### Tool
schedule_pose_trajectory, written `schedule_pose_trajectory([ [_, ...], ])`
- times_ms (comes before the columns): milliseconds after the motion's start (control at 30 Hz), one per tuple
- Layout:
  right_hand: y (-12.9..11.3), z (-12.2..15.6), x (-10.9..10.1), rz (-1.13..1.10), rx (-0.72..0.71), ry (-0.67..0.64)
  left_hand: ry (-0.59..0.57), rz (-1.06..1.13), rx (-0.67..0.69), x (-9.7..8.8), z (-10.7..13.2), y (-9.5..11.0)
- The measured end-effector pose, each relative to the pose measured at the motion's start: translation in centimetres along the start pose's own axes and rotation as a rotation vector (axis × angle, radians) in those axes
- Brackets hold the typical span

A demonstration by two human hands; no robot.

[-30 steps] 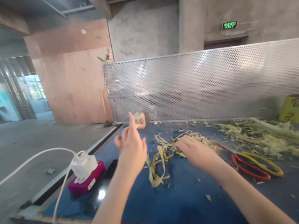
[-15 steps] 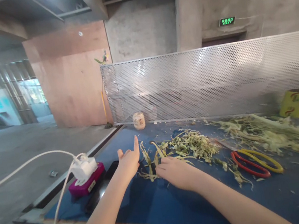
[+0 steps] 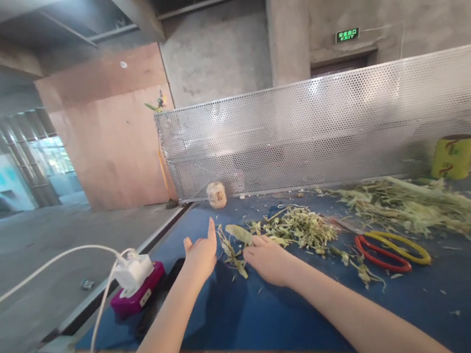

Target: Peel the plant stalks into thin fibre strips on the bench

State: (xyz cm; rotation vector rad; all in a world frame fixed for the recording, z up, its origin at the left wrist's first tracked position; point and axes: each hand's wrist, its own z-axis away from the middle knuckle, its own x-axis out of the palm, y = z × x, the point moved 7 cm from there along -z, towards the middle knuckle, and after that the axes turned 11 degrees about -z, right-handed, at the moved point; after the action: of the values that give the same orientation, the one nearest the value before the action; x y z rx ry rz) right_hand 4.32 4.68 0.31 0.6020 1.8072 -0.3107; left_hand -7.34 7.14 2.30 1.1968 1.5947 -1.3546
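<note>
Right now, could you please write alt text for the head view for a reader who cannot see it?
A person's right hand appears to pinch a pale green leaf over a blue tabletop, the left hand beside it, index finger extended. Plant scraps and scissors lie to the right.

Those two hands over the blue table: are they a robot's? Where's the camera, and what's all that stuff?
No robot here! They're a person's own bare hands. The camera sits on that person's head, looking forward and down, so you see what they see. The right hand seems to pinch a pale green leaf. The left hand points a finger up; I can't tell whether it holds anything. On the blue table lie plant scraps, scissors with red and yellow handles, a yellow tube and a purple power strip.
</note>
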Motion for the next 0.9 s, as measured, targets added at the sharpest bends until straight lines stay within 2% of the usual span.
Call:
schedule_pose_trajectory([
  [67,0.3,0.6,-0.9,0.033,-0.003,0.042,-0.016,0.009,0.012,0.3,0.0,0.2],
  [133,-0.6,0.9,-1.5,0.047,-0.109,0.081,-0.015,0.008,0.026,0.5,0.0,0.6],
  [200,-2.0,0.7,-1.5,0.041,-0.227,0.095,0.005,0.001,0.040,0.5,0.1,1.0],
  [267,-2.8,0.1,-0.9,0.031,-0.266,0.098,0.030,-0.009,0.046,0.3,0.1,1.3],
  [367,-1.9,-0.8,0.2,0.028,-0.172,0.083,0.047,-0.012,0.027,0.1,0.0,1.2],
  [467,0.5,-0.4,0.3,0.008,-0.015,0.071,0.071,0.002,-0.013,-0.7,-0.4,0.4],
  [567,2.6,0.5,-0.4,-0.019,0.110,0.075,0.170,0.075,-0.038,-3.0,-1.0,-0.9],
  [633,3.1,0.9,-1.0,-0.035,0.142,0.089,0.426,0.288,-0.078,-6.3,-1.0,-2.4],
  [733,2.5,1.0,-2.1,-0.080,0.088,0.139,0.636,0.449,-0.113,-9.8,-0.9,-3.9],
  [800,1.9,1.1,-3.1,-0.146,0.022,0.184,0.672,0.497,-0.059,-11.4,-0.9,-3.6],
  [900,1.6,1.9,-5.1,-0.305,-0.058,0.324,0.675,0.556,0.011,-12.6,-0.6,-2.3],
])
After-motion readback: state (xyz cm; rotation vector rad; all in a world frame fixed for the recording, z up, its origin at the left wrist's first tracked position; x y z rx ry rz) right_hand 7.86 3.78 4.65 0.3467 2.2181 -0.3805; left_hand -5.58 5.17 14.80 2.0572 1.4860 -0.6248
